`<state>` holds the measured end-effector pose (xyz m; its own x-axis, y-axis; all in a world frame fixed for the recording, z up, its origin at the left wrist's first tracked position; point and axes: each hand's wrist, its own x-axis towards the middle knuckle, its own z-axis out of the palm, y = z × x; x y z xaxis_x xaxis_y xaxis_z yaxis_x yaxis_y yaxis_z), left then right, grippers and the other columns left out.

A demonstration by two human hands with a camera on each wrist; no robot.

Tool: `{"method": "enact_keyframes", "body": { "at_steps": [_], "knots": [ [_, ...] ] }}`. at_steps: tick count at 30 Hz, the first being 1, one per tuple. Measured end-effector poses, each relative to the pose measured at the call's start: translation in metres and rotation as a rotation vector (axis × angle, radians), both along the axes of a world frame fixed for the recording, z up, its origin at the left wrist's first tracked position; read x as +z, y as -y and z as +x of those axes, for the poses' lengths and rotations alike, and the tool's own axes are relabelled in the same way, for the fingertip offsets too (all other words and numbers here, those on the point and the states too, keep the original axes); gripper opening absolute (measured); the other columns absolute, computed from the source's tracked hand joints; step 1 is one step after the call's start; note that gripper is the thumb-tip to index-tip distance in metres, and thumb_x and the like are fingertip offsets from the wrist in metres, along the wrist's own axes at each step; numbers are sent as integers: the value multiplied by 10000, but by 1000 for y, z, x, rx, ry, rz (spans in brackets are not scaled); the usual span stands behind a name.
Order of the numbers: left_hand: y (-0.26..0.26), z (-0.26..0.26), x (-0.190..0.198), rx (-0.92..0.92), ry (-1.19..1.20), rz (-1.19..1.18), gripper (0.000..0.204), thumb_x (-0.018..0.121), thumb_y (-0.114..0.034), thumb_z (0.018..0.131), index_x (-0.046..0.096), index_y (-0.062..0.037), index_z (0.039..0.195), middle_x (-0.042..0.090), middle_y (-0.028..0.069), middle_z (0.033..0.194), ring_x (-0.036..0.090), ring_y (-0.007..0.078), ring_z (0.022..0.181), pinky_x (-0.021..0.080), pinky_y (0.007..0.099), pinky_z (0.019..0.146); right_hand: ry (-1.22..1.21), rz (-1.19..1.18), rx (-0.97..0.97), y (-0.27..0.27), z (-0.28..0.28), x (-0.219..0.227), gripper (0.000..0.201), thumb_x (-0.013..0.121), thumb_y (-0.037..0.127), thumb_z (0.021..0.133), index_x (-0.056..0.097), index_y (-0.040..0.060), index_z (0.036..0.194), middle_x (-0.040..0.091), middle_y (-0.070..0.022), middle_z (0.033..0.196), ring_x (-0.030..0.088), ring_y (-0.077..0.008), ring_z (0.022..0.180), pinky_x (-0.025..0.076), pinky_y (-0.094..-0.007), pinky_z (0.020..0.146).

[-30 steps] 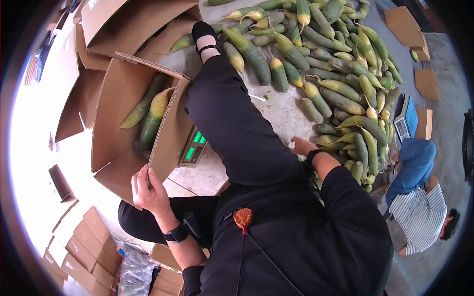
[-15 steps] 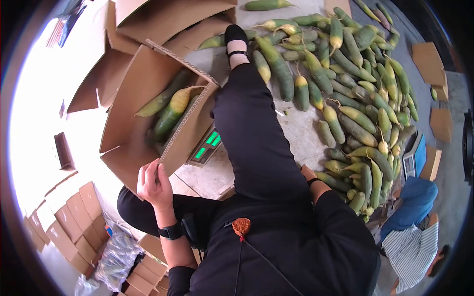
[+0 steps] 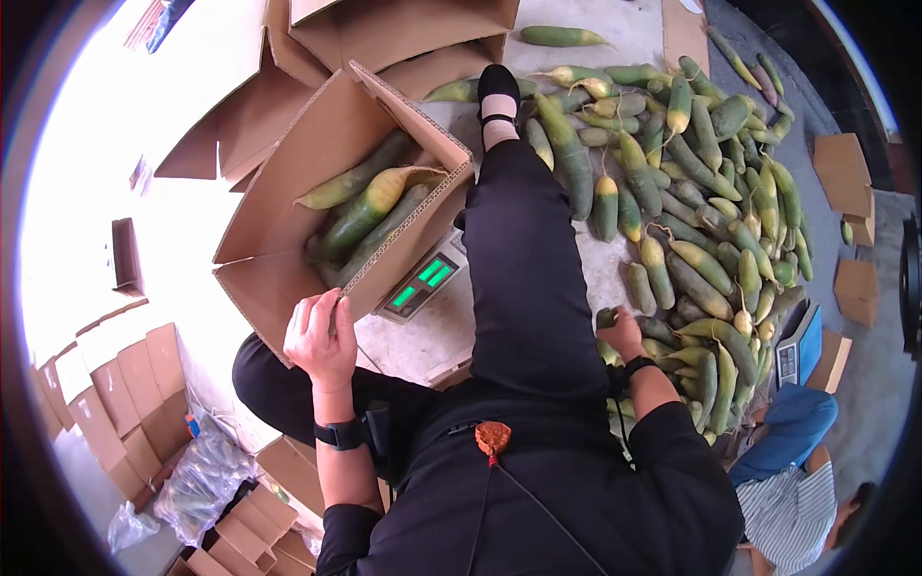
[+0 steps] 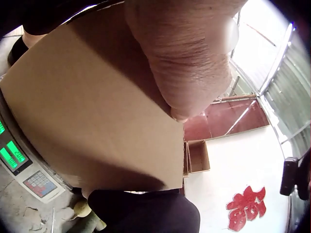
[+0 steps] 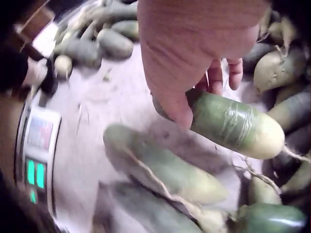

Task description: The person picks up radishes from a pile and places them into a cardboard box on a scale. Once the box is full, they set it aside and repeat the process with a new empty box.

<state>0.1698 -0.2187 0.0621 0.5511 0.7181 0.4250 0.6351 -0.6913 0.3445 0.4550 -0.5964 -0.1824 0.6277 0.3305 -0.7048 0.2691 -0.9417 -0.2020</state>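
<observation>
A big pile of green radishes lies on a pale floor, near cardboard boxes.
Three radishes show in one box by one scale; the pile is too many to count. The left hand pinches the box's edge. The right hand curls round one radish beside the pile.

Floor: pale, scuffed, concrete-like; greyer toward head view's right edge.
Light: strong white glare down head view's left side, detail washed out.
Wall: ribbed sheeting with pale framing bars, right of left wrist view.
Panel: dark red, shiny.
White surface: bears red character-like motif; wall or floor, unclear.
</observation>
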Motion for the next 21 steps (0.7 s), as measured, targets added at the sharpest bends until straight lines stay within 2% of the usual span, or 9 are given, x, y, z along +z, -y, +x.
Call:
{"method": "enact_keyframes", "body": {
  "at_steps": [4,6,8,10,12,14,17,19,21],
  "knots": [
    [1,2,3,-24,4,25,51,655,-35,779,639,-16,824,616,109,730,601,233,621,467,308,554,235,369,-125,-37,45,31,602,806,195,570,528,62,1088,621,-172,984,601,-339,926,484,-405,794],
    [1,1,3,-21,8,53,54,665,-52,773,641,-24,814,616,102,726,602,239,627,470,315,561,265,449,-190,-72,66,57,567,790,133,596,529,61,1094,621,-153,963,607,-305,899,481,-375,775],
    [0,1,3,-18,10,49,54,667,-55,771,642,-27,810,614,101,723,601,243,626,470,316,562,330,748,-220,-102,85,72,543,774,93,612,526,61,1094,616,-121,946,606,-257,878,478,-350,761],
    [0,-1,4,-2,8,53,54,669,-57,768,643,-31,806,612,99,719,600,246,625,471,317,562,381,821,-192,-144,91,124,523,756,63,639,517,49,1104,601,-93,943,595,-199,885,480,-319,780],
    [0,-2,2,10,3,21,86,681,-125,751,646,-72,808,608,61,731,596,238,661,471,323,593,264,1085,-237,-178,99,156,514,751,54,659,511,30,1113,584,-75,995,582,-169,917,480,-298,808],
    [0,-2,4,20,4,17,84,679,-121,747,647,-73,808,608,59,729,595,237,665,472,323,599,260,1181,-204,-216,84,223,505,749,46,675,510,19,1119,568,-65,1044,571,-155,948,478,-287,827],
    [0,0,8,13,-2,20,89,683,-127,741,645,-72,799,606,55,718,596,231,664,475,323,596,221,1356,-154,-258,64,278,515,753,18,674,510,26,1128,560,-57,1078,569,-156,959,481,-294,826],
    [-1,-1,7,1,11,27,87,682,-102,739,644,-59,804,602,70,713,591,238,642,468,320,580,-24,1617,-152,-284,40,305,516,754,-10,678,513,40,1132,568,-56,1074,568,-155,967,483,-290,829],
    [-2,-1,7,-18,25,32,85,679,-76,738,645,-51,811,597,85,709,587,243,621,463,316,564,-171,1665,-120,-308,13,316,509,758,-21,676,519,49,1120,576,-50,1062,570,-153,959,478,-283,846]
  ]
}}
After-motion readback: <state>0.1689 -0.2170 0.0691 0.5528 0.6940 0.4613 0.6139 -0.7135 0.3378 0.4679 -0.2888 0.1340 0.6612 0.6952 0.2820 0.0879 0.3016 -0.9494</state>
